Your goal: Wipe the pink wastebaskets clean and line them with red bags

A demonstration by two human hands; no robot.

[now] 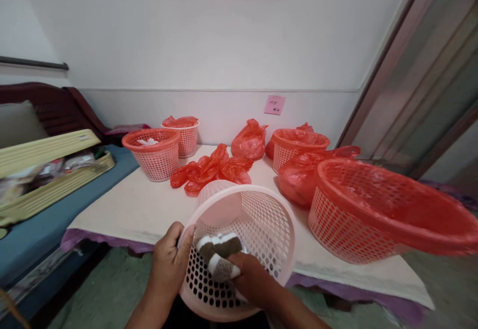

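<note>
A pale pink plastic basket (278, 204) is tilted towards me at the table's front edge, its opening facing me. My left hand (174, 254) grips its rim on the left side, thumb over the edge. Inside the basket, my right hand (252, 274) is closed on striped socks (222, 252) in white, olive-brown and speckled grey. Part of the bundle is covered by my fingers, so I cannot tell how many socks there are. Behind the basket, a crumpled red plastic bag (212, 169) lies on the table.
Left on the table (123, 209) stands a basket with a red rim (157, 157), holding something white. Behind it is a bag-lined basket (187, 140). Tied red bags (249, 142) and a large red-lined basket (347, 219) are further right. A pink note (274, 105) hangs on the wall.
</note>
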